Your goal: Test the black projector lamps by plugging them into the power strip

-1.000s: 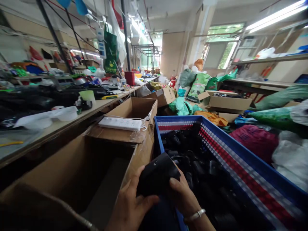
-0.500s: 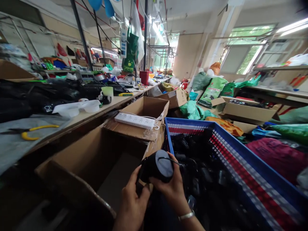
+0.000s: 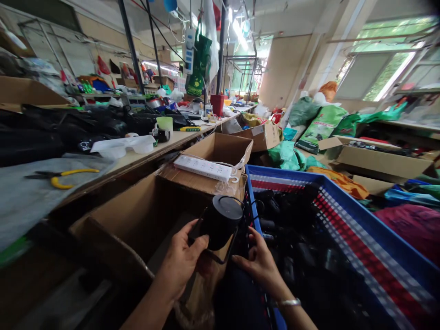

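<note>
A black cylindrical device [image 3: 220, 224] with a round flat top, a thin square-cornered frame and a cord is in front of me, over the open cardboard box. My left hand [image 3: 180, 256] grips the device from the left, thumb pressed on its near side. To its right, my right hand [image 3: 256, 256] has thumb and fingers apart, close to the frame and cord; no held object shows in it. A bracelet [image 3: 288, 303] circles my right wrist. The device's underside is hidden.
At right stands a blue-rimmed plastic crate [image 3: 364, 224] of black parts. A cardboard box [image 3: 113, 247] is at left; a white power strip [image 3: 204, 167] rests on cardboard ahead. Yellow-handled pliers [image 3: 65, 178] lie on the left bench [image 3: 127, 169].
The device has risen slightly and turned more upright, its frame now showing in front. My right hand has come off it and moved right. The view has shifted left.
</note>
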The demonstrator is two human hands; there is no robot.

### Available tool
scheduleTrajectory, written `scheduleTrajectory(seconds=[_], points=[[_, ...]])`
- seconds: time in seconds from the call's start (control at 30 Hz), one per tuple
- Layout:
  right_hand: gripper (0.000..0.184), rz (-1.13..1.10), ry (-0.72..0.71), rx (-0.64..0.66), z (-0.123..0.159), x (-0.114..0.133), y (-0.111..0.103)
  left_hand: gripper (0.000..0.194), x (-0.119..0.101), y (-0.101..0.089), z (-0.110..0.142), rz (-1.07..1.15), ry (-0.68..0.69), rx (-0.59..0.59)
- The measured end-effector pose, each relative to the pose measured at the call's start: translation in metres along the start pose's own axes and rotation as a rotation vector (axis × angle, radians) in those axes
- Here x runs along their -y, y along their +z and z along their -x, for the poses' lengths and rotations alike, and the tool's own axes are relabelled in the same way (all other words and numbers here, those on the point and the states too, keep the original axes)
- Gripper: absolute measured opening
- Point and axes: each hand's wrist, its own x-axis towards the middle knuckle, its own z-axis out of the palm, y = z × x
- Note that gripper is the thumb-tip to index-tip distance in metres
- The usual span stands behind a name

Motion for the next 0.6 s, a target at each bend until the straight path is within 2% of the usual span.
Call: scheduleTrajectory(seconds=[0.1,0.17,0.23,0.33,0.4,0.47,0.6], points=[[0.048,-0.067,-0.08,-0.026,-0.013,0.002,0.028,0.066,-0.008,-0.003,0.003,0.032,0.007,0.013],[0.038,-0.059,-0.137,-0.061,-0.028,0.006,0.03,0.066,-0.016,-0.011,0.005,0.042,0.024,-0.012],[0.033,-0.023,-0.2,-0.078,-0.051,0.011,0.021,0.066,-0.025,-0.023,0.004,0.048,0.065,-0.064],[0.027,0.016,-0.325,-0.074,-0.104,0.03,0.005,0.06,-0.035,-0.042,-0.001,0.042,0.128,-0.184],[0.025,0.032,-0.409,-0.054,-0.146,0.049,0.006,0.054,-0.036,-0.052,-0.006,0.044,0.137,-0.267],[0.023,0.087,-0.471,-0.036,-0.186,0.07,0.017,0.053,-0.032,-0.058,-0.014,0.068,0.12,-0.32],[0.016,0.393,-0.515,0.023,-0.245,0.102,0.057,0.053,-0.017,-0.068,-0.036,0.108,0.074,-0.366]])
